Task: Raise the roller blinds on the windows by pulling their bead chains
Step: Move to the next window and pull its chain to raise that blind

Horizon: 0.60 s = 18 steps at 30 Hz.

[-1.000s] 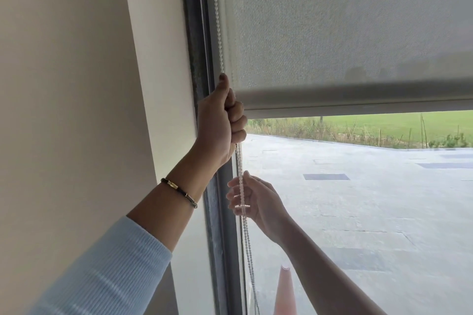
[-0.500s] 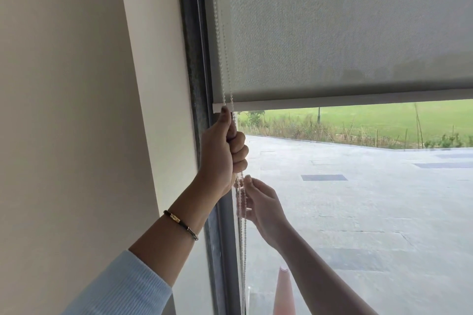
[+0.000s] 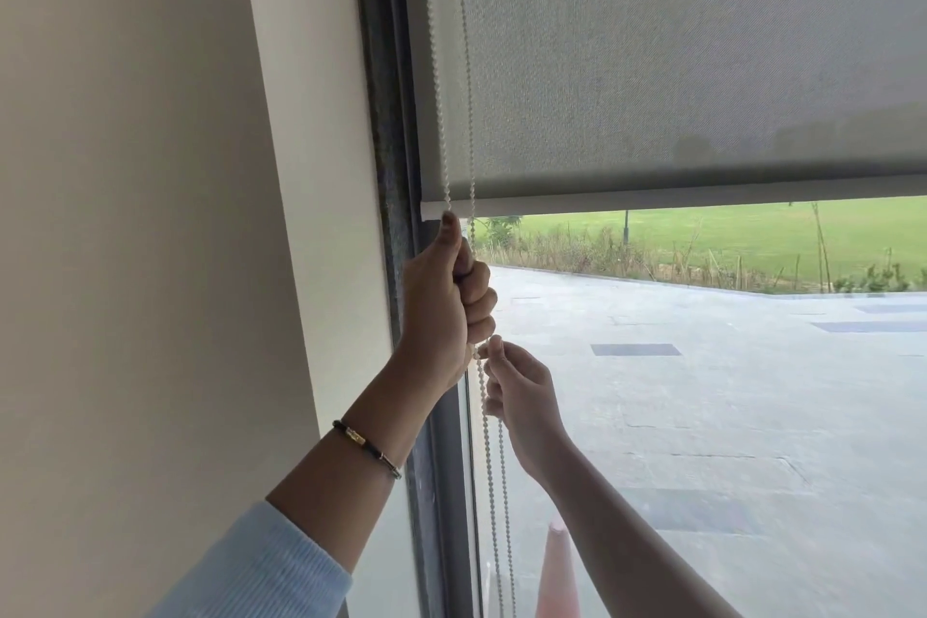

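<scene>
A grey roller blind (image 3: 677, 55) covers the upper part of the window, its bottom bar (image 3: 652, 202) level with my left thumb. The white bead chain (image 3: 435, 65) hangs in two strands along the blind's left edge. My left hand (image 3: 444, 301) is a fist closed around the chain just under the bar. Just below it, my right hand (image 3: 519, 391) pinches the strands between thumb and fingers. The loop hangs on down below both hands (image 3: 494, 507).
The dark window frame (image 3: 386, 115) and a cream wall (image 3: 150, 216) stand on the left. Through the glass lie a paved yard (image 3: 727, 417), a lawn and an orange cone (image 3: 557, 572) low down.
My left hand has pulled the chain downward and the blind's bottom bar has risen, baring more glass. My right hand has moved up close under the left.
</scene>
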Available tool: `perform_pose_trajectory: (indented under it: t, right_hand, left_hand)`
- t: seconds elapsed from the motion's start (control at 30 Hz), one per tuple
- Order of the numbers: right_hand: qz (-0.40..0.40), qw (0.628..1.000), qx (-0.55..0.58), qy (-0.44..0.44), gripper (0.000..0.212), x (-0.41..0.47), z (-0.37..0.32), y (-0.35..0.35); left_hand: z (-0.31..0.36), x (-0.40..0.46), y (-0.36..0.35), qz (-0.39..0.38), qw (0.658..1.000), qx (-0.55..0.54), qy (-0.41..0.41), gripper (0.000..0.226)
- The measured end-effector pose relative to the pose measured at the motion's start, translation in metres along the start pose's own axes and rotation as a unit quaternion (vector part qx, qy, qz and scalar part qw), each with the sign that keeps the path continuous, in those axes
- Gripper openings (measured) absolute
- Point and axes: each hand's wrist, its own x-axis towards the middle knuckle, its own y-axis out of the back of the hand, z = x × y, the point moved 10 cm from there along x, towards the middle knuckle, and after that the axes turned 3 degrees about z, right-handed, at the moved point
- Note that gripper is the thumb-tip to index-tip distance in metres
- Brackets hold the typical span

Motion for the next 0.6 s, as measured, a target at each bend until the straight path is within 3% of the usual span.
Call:
perform_pose_trajectory:
  t: [0.23,0.47,0.6]
  right_hand:
    - [-0.001,1.0,-0.01,0.024,0.05,-0.001,-0.017,-0.003]
    - [0.003,1.0,0.009,0.024,0.05,0.003,-0.016,-0.001]
    - [0.011,1.0,-0.008,0.024,0.04,0.003,-0.009,0.001]
  left_hand:
    - [-0.013,-0.006,0.006,0.011,1.0,-0.003,0.014,0.052]
    - [-0.013,-0.006,0.013,0.013,1.0,-0.002,0.011,0.05]
    - [-0.01,-0.003,0.014,0.012,1.0,0.0,0.01,0.05]
